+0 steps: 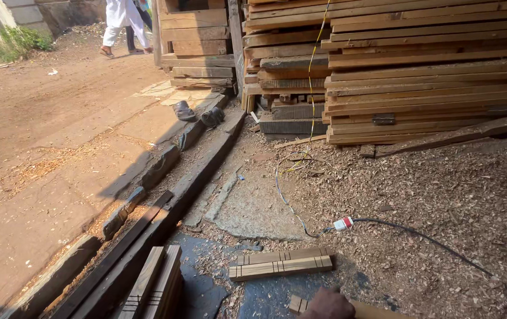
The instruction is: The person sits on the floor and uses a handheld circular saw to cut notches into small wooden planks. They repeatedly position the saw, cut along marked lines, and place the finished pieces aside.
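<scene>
Only 1 hand shows, at the very bottom edge, and I cannot tell if it is the left or the right. Just the back of it is in view, so I cannot tell if the fingers are spread or closed. It rests on a short wood piece that pokes out on both sides of it. The long way of that piece runs left to right, tipped a little.

Just above the hand, near it but not touching, lie 2 notched wood strips side by side. They also run left to right, so they lie straight ahead of the hand.

To the right, a red and white plug joins a black cable on the sawdust. On the left lie dark wood beams. Far back stands a big stack of planks. A person in white walks away on the dirt.
</scene>
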